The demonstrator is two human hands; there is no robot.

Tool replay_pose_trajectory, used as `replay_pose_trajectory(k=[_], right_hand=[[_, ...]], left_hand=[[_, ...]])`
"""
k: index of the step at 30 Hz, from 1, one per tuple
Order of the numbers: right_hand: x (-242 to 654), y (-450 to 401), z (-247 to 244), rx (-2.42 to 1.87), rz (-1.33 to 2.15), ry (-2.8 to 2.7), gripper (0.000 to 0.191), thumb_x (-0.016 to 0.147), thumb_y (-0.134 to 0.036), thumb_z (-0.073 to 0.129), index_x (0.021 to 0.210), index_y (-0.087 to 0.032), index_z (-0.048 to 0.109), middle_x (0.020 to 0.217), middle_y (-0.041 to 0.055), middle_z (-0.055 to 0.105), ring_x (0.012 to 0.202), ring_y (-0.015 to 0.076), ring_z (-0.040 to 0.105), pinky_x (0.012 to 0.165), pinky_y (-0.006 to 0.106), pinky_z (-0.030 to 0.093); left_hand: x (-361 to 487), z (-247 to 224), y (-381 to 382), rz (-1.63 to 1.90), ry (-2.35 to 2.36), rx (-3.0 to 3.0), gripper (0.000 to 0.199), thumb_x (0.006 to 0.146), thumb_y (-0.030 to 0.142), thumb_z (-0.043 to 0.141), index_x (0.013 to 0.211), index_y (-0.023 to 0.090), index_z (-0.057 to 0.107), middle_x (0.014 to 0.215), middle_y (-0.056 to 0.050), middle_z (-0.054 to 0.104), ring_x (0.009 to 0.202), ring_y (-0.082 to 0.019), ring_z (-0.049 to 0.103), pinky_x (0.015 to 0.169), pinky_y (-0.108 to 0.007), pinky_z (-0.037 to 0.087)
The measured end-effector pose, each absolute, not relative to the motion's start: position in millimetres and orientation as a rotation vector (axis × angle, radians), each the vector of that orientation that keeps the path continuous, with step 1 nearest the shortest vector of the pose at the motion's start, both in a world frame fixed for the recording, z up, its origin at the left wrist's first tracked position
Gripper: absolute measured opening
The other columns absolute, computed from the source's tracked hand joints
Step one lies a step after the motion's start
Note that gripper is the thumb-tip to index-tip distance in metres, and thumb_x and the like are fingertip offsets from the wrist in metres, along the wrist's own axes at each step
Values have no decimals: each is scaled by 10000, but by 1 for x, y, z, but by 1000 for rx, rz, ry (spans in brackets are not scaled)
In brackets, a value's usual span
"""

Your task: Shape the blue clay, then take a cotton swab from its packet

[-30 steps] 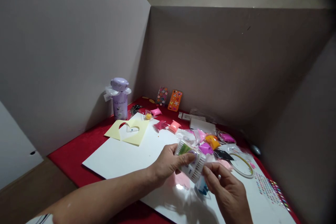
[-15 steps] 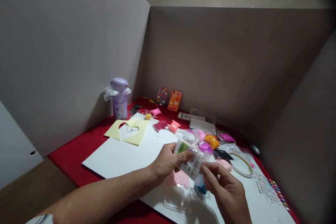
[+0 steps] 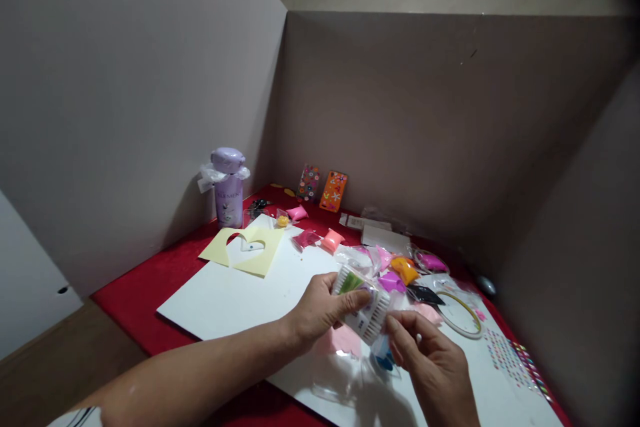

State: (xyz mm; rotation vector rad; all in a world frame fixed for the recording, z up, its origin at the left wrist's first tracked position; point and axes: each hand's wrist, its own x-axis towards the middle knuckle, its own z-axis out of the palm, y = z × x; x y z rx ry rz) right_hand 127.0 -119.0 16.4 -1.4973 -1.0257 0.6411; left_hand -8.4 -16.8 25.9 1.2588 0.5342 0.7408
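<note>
Two hands (image 3: 370, 330) (both gripping), one cotton-swab pack (image 3: 364, 303), two decorated cards (image 3: 323, 188)

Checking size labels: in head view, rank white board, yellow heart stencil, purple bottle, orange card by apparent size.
1. White board
2. Yellow heart stencil
3. Purple bottle, close to the stencil and farther back, so unsure
4. Orange card

Pack of cotton swabs (image 3: 364, 303): small clear plastic bag w/ white swabs packed side by side, tips lined up along the edges, green and purple label on top. Held tilted above the white board, left end higher. Left hand (image 3: 320, 310) grips its left part, thumb on top; right hand (image 3: 433, 363) pinches a single swab at the lower right corner.
</note>
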Motion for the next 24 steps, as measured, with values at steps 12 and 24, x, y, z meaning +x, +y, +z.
replay_pose_trajectory(k=[12,24], right_hand=[[118,-119,20,-1484,589,-941,336,699,-468,655,606,-154,579,506,-32,431,453,74,356,399,179,321],[129,-118,7,-1392,808,-930,313,753,-461,642,723,-151,611,559,-24,431,514,73,353,452,176,316]], left_hand=[[-9,26,-19,718,533,1259,413,642,486,711,747,111,571,592,16,487,478,-64,384,436,-194,279],[-7,21,-16,731,497,1229,394,694,472,676,773,98,583,579,12,484,466,-66,389,426,-194,278]])
